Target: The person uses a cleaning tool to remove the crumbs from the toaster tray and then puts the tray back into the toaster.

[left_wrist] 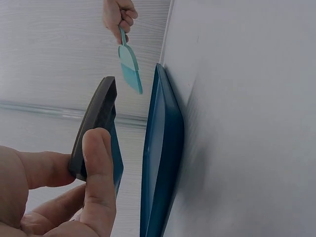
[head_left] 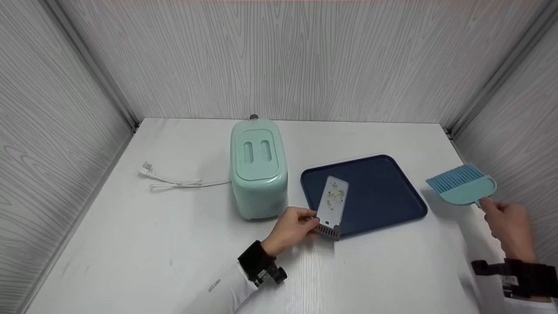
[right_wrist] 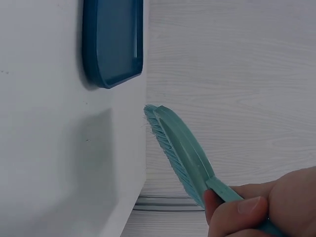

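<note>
My left hand pinches the dark slotted end of a toaster crumb tray, whose pale face carries brownish crumbs. The crumb tray hangs over the near left part of a navy tray. In the left wrist view, thumb and fingers clasp its dark end piece. Off to the right, my right hand grips the handle of a teal brush. The right wrist view has the brush held above the table, bristles toward the tabletop, apart from the navy tray.
A mint-green toaster with its lid on stands left of the navy tray. Its white cord lies bundled on the table, plug to the left. Grey wood-grain panels enclose the white table at the back and sides.
</note>
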{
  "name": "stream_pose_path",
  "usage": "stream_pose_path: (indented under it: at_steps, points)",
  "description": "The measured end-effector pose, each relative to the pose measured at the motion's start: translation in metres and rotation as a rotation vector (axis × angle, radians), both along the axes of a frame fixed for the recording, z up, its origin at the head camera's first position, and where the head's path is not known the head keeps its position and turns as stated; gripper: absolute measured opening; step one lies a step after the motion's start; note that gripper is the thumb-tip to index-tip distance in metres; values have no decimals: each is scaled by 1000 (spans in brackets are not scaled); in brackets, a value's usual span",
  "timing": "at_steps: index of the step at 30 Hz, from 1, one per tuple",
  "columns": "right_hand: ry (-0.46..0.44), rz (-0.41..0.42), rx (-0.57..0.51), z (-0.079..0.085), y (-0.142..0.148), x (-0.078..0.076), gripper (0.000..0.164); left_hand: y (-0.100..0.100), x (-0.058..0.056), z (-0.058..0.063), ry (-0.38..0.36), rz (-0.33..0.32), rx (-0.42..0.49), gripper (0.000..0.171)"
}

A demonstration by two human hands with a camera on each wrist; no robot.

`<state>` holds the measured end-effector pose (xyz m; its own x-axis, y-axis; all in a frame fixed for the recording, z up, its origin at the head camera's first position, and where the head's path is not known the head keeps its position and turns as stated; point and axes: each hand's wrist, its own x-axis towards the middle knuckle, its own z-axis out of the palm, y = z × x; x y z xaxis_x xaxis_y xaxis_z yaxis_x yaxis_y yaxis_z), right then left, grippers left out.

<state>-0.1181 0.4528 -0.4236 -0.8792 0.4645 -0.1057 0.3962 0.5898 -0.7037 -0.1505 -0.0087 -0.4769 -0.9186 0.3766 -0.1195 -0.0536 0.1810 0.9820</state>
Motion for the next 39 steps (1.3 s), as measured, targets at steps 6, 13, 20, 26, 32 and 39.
stream_pose_path:
  at_steps: [6,13,20,26,32,39]
  points:
    - [13,35,44,13,-18,0,73,-3,-2,-1,32,2,-13,30]
    - [120,93,103,27,-39,-1,62,-4,-2,1,64,3,3,27]
    - [144,208,76,35,-54,-5,59,-5,-3,1,80,16,-11,24]
    - [141,280,75,40,-67,-11,56,-6,-5,1,102,21,-33,21]
    - [109,383,73,50,-80,-19,53,-7,-7,1,137,31,-52,20]
    - [105,470,127,57,-98,-30,45,-9,-8,-3,154,27,-28,18]
